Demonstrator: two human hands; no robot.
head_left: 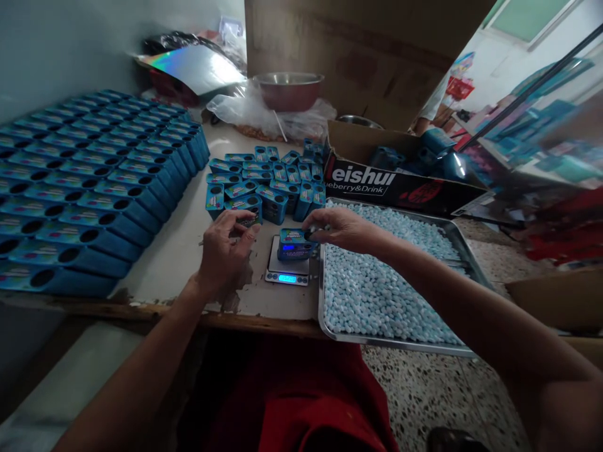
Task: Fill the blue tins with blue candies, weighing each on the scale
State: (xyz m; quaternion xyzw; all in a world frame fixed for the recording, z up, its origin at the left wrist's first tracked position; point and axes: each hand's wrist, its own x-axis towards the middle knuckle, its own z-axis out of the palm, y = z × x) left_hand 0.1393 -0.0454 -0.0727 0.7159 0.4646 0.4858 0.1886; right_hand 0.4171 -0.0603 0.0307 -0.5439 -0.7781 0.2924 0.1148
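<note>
A blue candy box [294, 252] stands on a small digital scale [288, 271] with a lit blue display. My right hand [336, 227] is beside the top of that box, fingers closed around a few small pale candies. Left of the scale, my left hand [226, 243] has its fingers and thumb bent around the near side of another blue box [245, 202], partly hiding it. Several more blue boxes [271, 171] stand close together behind both hands. Under my right forearm lies a metal tray [322, 295] spread with pale blue and white candies [377, 295].
Rows of blue boxes with dark round openings [85, 169] fill the table's left side. A printed black carton [400, 182] holding blue boxes stands behind the tray. At the back are a red bowl [291, 94], clear plastic bags [235, 110] and a large cardboard sheet [358, 50].
</note>
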